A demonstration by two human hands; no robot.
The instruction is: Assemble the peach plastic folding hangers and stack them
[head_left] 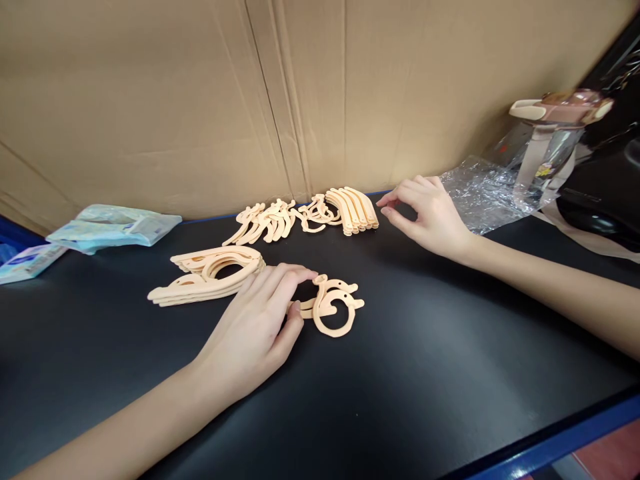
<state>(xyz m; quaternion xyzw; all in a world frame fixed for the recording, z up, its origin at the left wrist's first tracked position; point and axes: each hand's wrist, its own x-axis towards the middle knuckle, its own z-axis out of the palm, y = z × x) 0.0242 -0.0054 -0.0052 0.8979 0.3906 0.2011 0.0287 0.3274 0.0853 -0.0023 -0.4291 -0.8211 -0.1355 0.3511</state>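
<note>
My left hand (265, 320) rests at the left end of a few curved beige pieces, which look like folding clothes hanger parts. Its index fingertip touches the top of a hook-shaped piece with a large ring (336, 331), and its thumb lies at the bars beside it. Those bars are partly hidden by the fingers. Beyond, a stack of larger hanger pieces (200, 291) lies just past the knuckles. My right hand (425, 213) hovers beside a stack of curved bars (353, 210), thumb and index finger apart, nothing between them.
Loose small hooks (320, 212) and a row of curved arms (270, 221) lie along the cardboard wall (200, 120). Blue tissue packs (115, 227) are at the left. Crinkled clear plastic (475, 193) and a strapped bottle (555, 133) stand at the right of the black table (410, 373).
</note>
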